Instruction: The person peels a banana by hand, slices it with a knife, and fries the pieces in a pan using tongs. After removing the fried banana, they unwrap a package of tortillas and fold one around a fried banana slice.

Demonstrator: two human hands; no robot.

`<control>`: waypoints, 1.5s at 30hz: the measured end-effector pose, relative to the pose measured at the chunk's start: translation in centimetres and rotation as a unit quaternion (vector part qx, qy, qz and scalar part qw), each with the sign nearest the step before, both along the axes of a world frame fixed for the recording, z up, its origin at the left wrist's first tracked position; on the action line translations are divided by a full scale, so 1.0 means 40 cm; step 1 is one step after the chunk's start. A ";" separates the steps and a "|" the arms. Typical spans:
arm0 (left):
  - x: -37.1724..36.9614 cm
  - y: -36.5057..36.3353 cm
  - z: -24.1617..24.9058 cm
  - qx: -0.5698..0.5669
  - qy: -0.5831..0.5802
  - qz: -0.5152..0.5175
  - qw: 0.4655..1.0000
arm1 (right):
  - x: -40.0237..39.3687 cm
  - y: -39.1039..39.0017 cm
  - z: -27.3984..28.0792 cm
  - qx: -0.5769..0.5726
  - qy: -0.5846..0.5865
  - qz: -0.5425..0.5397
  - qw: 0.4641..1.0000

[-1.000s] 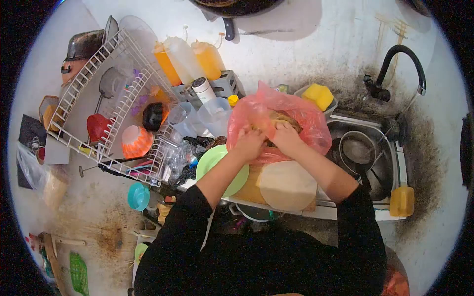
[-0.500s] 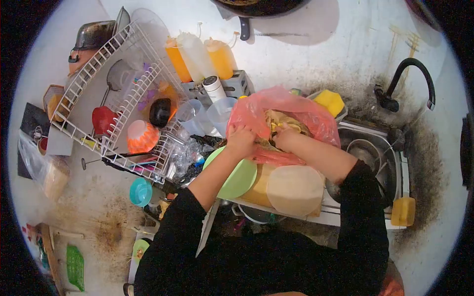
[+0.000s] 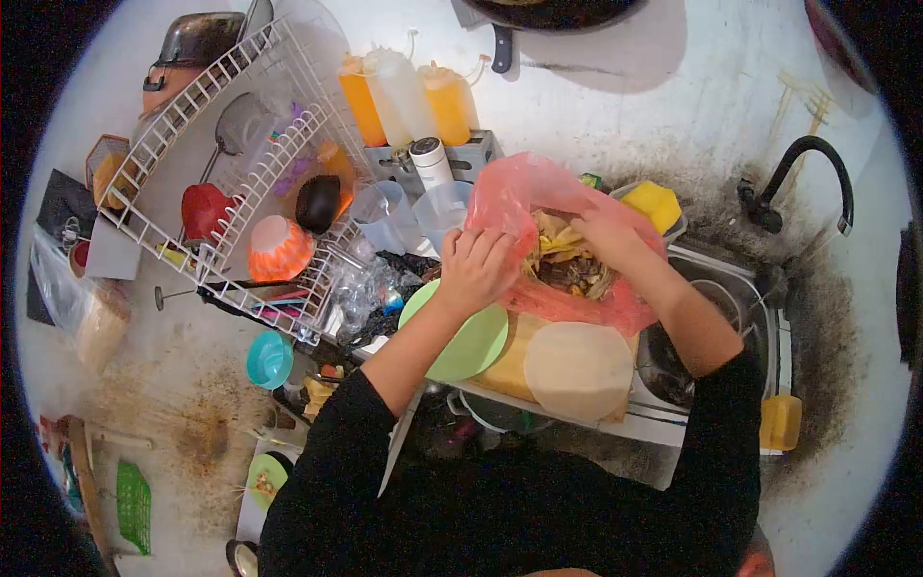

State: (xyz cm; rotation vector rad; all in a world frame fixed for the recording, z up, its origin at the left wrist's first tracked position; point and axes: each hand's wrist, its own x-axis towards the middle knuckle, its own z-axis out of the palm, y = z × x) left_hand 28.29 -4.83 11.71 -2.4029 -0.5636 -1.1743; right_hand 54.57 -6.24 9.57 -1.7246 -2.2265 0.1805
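A thin pink plastic bag (image 3: 500, 192) lies with its mouth spread, and yellowish and brown leafy scraps (image 3: 567, 260) show inside. My left hand (image 3: 478, 266) is closed on the bag's left rim, its fingers curled over the plastic. Inside the mouth, at the right, my right hand (image 3: 608, 238) reaches to the top of the scraps with bent fingers. Its fingertips are partly hidden, so what they hold cannot be made out. Below the bag are a light green plate (image 3: 457, 337) and a pale round disc (image 3: 580, 370) on a wooden board (image 3: 510, 351).
A metal sink (image 3: 760, 337) with a black faucet (image 3: 808, 154) lies to the right, a yellow sponge (image 3: 656, 206) behind the bag. The white dish rack (image 3: 154, 236) and clear plastic cups (image 3: 385, 216) stand left. A knife blade (image 3: 399, 438) juts out near my left sleeve.
My right hand has moved up and right off the middle of the scraps, exposing more of them. My left hand remains at the bag's left side, and the bag mouth looks wider.
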 end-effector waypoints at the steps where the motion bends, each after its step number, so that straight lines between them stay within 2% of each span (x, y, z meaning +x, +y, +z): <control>1: 0.008 -0.013 0.003 -0.006 -0.036 -0.002 0.999 | 0.007 -0.018 0.004 0.006 0.052 -0.037 0.998; 3: 0.016 -0.033 -0.018 -0.007 -0.074 -0.022 0.997 | 0.020 -0.071 0.019 -0.015 -0.039 -0.103 0.994; 6: 0.030 -0.057 -0.071 0.005 -0.051 -0.080 0.995 | 0.033 -0.107 -0.030 0.211 0.026 -0.087 0.973; 8: 0.050 -0.079 -0.078 0.004 0.003 -0.123 0.992 | 0.028 -0.115 -0.040 0.253 0.071 -0.103 0.959; 9: 0.066 -0.084 -0.080 -0.035 0.033 -0.120 0.992 | 0.022 -0.120 -0.043 0.272 0.094 -0.111 0.951; 12: 0.126 -0.092 -0.099 -0.148 0.092 -0.092 0.980 | 0.024 -0.131 -0.060 0.068 0.150 -0.254 0.953; 15: 0.191 -0.067 -0.137 -0.238 0.090 -0.034 0.967 | 0.039 -0.133 -0.091 0.018 0.201 -0.285 0.937; 18: 0.238 -0.053 -0.153 -0.309 0.107 -0.004 0.945 | 0.029 -0.145 -0.130 -0.001 0.393 -0.286 0.874; 20: 0.257 -0.052 -0.150 -0.363 0.125 0.006 0.923 | 0.017 -0.158 -0.150 0.080 0.397 -0.243 0.881; 22: 0.264 -0.051 -0.151 -0.359 0.106 0.020 0.927 | 0.008 -0.173 -0.166 0.191 0.368 -0.181 0.892; 23: 0.262 -0.048 -0.150 -0.357 0.097 0.029 0.929 | 0.009 -0.181 -0.172 0.191 0.351 -0.168 0.901; 25: 0.256 -0.031 -0.156 -0.346 0.112 -0.021 0.931 | 0.003 -0.197 -0.164 0.189 0.316 -0.145 0.918; 27: 0.250 -0.030 -0.163 -0.326 0.103 -0.054 0.938 | -0.011 -0.215 -0.116 -0.001 0.517 -0.178 0.837; 28: 0.248 -0.032 -0.165 -0.311 0.085 -0.061 0.945 | -0.019 -0.225 -0.078 -0.097 0.602 -0.190 0.770; 31: 0.238 -0.048 -0.149 -0.264 0.052 -0.077 0.960 | -0.005 -0.234 -0.001 -0.269 0.777 -0.089 0.563; 32: 0.236 -0.050 -0.141 -0.248 0.043 -0.080 0.965 | -0.025 -0.242 0.024 -0.270 0.765 -0.128 0.570; 35: 0.240 -0.030 -0.148 -0.225 0.094 -0.072 0.967 | 0.005 -0.205 -0.064 -0.272 0.677 -0.115 0.675; 39: 0.230 -0.007 -0.153 -0.224 0.087 -0.090 0.967 | 0.009 -0.177 -0.100 -0.135 0.492 -0.062 0.858; 42: 0.229 0.011 -0.155 -0.247 0.092 -0.113 0.958 | 0.010 -0.170 -0.119 -0.042 0.384 -0.065 0.920; 45: 0.227 0.031 -0.168 -0.267 0.110 -0.135 0.948 | -0.025 -0.223 -0.025 0.095 0.148 -0.030 0.984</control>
